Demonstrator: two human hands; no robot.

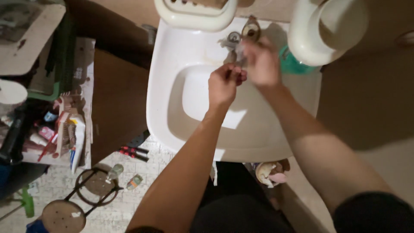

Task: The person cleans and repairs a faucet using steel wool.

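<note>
A white washbasin (172,56) fills the middle of the view, with a metal tap (241,34) at its back rim. My left hand (223,84) is over the bowl just below the tap, its fingers curled into a fist. My right hand (261,64) is right beside it, nearer the tap, and is blurred by motion. Something small and clear (239,55) shows between the two hands under the tap. I cannot tell which hand holds it. Both forearms reach in from the bottom edge.
A teal bottle (294,65) stands on the basin's right rim under a big white round container (327,26). A white tray (196,15) sits behind the basin. Left is a cluttered shelf with tubes and brushes (64,136). Round stools (92,185) and small bottles (114,171) are on the tiled floor.
</note>
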